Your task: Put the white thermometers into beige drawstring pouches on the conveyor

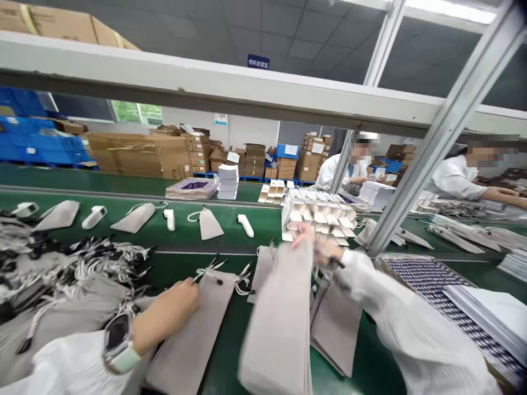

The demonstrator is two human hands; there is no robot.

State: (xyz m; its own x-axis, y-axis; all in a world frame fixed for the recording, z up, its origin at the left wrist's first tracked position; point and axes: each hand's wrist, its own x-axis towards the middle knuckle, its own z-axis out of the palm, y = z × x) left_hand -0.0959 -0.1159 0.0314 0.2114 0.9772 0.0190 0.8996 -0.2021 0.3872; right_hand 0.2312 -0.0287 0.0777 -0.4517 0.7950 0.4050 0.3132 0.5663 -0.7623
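My right hand, blurred by motion, is closed on the upper end of a bundle of long grey drawstring pouches, which hangs over the green bench. My left hand, with a watch at the wrist, has its fingers curled at the side of another grey drawstring pouch lying flat; the fingertips are partly hidden. White cords with black ends stick out at that pouch's top. Under my right forearm lies a further stack of grey pouches.
A heap of grey pouches covers the bench at left. On the green belt white handheld devices alternate with small pouches. Open white boxes stand behind my right hand. A metal post slants at right, near a tray. Two co-workers sit beyond.
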